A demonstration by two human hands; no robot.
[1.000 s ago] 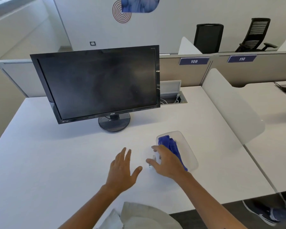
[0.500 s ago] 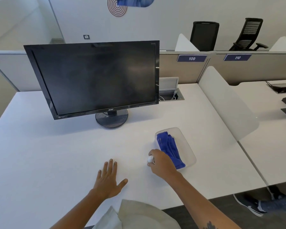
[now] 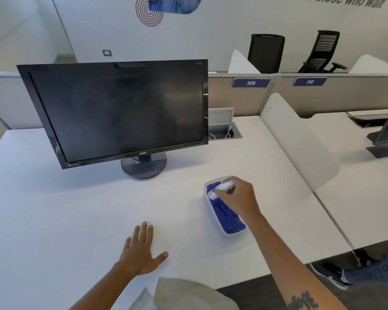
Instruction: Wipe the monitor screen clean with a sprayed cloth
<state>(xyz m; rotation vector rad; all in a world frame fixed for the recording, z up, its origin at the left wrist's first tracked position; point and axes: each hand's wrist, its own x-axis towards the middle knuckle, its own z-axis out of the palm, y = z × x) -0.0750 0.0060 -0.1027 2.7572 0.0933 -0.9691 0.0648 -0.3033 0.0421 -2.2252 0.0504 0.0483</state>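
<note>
1. The blue cloth (image 3: 225, 217) sits folded inside a shallow clear tray (image 3: 213, 214) on the white desk (image 3: 76, 220), off to the right of the monitor's round base and nearer the desk's front edge.
2. Right hand (image 3: 239, 198) is over the tray's far end, fingers curled round a small white spray bottle (image 3: 221, 188) tipped down at the cloth.
3. Left hand (image 3: 141, 250) rests flat on the desk, fingers straight, gripping nothing.
4. The black monitor (image 3: 119, 110) stands further back, screen dark and a bit smudgy.
</note>
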